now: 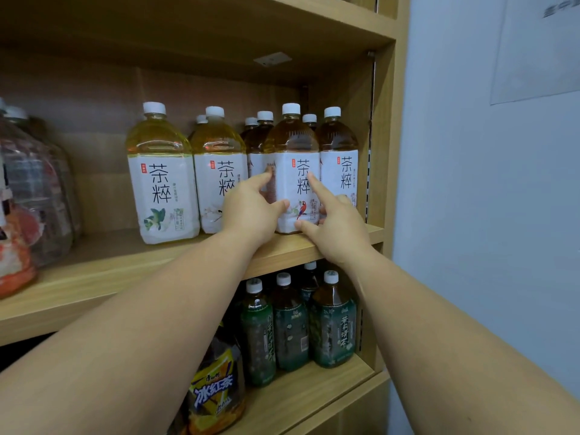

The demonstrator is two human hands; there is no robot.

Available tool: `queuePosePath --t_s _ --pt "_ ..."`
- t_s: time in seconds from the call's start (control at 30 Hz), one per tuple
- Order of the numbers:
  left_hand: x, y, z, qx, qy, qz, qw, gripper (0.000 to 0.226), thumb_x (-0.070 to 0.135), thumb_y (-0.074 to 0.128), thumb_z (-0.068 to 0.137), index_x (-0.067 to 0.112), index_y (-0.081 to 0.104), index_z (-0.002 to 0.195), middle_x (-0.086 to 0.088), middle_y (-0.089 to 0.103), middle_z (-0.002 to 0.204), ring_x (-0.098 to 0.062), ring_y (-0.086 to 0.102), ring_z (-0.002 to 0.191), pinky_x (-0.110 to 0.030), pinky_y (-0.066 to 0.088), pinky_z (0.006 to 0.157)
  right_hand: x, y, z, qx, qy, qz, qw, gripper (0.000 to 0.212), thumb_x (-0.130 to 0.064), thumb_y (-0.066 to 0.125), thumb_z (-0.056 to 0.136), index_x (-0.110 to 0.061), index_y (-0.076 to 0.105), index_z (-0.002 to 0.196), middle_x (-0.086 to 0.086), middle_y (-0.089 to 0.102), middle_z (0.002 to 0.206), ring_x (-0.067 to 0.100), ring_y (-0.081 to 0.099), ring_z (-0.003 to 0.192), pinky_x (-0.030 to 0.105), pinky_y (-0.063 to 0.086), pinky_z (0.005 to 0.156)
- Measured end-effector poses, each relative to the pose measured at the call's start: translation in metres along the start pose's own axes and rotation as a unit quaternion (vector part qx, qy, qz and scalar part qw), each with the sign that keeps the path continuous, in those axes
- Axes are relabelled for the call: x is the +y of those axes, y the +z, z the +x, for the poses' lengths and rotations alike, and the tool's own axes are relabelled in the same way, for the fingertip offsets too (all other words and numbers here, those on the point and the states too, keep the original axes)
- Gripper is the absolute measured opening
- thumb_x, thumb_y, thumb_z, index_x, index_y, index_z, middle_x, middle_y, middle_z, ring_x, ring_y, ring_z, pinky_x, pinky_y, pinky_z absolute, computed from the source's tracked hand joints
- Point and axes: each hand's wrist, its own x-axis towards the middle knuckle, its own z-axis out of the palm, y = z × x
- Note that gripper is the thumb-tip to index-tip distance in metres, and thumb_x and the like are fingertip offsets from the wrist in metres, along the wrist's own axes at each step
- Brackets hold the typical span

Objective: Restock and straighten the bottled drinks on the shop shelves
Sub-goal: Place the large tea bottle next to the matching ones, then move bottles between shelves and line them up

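A brown tea bottle (296,142) with a white cap and a parrot on its white label stands at the front edge of the middle shelf (125,268). My left hand (251,211) grips its left side, index finger up along the label corner and thumb on the front. My right hand (337,229) holds its right side, with the index finger across the label and the thumb near the base. More brown tea bottles (339,152) stand beside and behind it. Two yellow-green tea bottles (163,183) stand to the left.
Large clear water jugs (37,189) fill the shelf's left end. On the lower shelf stand several green-labelled tea bottles (332,321) and a yellow-labelled iced tea bottle (216,394). The shelf's side panel (383,136) and a pale wall (470,215) close off the right.
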Motion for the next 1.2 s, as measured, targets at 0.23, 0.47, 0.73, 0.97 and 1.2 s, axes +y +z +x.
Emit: queuePosePath --t_s 0.23,0.47,0.73,0.97,1.2 --pt "0.015 -0.021 -0.011 -0.056 -0.061 -0.054 0.995 0.066 0.001 0.064 0.093 0.030 0.049 0.149 0.006 0.061 0.142 -0.011 0.055 0.129 -0.038 0.045 0.113 -0.018 -0.023 -0.002 -0.122 0.076 0.076 0.987 0.083 -0.035 0.064 0.099 -0.064 0.009 0.153 0.005 0.040 0.146 0.020 0.048 0.135 0.042 0.040 0.117" --pt "0.081 -0.098 -0.013 -0.139 -0.122 0.046 0.982 0.056 0.015 0.069 0.094 0.027 0.051 0.146 0.001 0.058 0.141 -0.015 0.056 0.124 -0.031 0.045 0.104 -0.084 -0.092 0.007 -0.159 0.152 0.081 0.972 0.072 -0.042 0.062 0.100 -0.050 0.022 0.158 0.004 0.044 0.140 0.017 0.053 0.112 0.033 0.043 0.104" --pt "0.178 -0.208 -0.015 -0.214 -0.140 0.143 0.956 0.056 0.037 0.074 0.090 0.032 0.053 0.142 0.002 0.052 0.143 -0.021 0.057 0.123 -0.037 0.047 0.105 -0.193 -0.188 0.016 -0.238 0.144 0.102 0.955 0.064 -0.039 0.065 0.098 -0.039 0.038 0.156 0.006 0.036 0.154 0.019 0.054 0.119 0.032 0.042 0.102" --pt "0.224 -0.311 -0.024 -0.162 -0.156 0.218 0.950 0.057 0.042 0.075 0.087 0.026 0.056 0.138 0.004 0.049 0.131 -0.019 0.057 0.118 -0.034 0.050 0.100 -0.277 -0.203 0.028 -0.300 0.091 0.114 0.943 0.055 -0.045 0.065 0.097 -0.033 0.048 0.147 0.001 0.043 0.144 0.023 0.050 0.131 0.039 0.045 0.106" --pt "0.228 -0.417 -0.054 -0.057 -0.174 0.249 0.951 0.055 0.039 0.076 0.087 0.026 0.057 0.137 0.007 0.050 0.130 -0.011 0.054 0.119 -0.023 0.042 0.099 -0.386 -0.167 0.015 -0.344 0.008 0.197 0.918 0.044 -0.047 0.066 0.096 -0.034 0.057 0.137 -0.005 0.046 0.132 0.014 0.058 0.112 0.027 0.044 0.088"
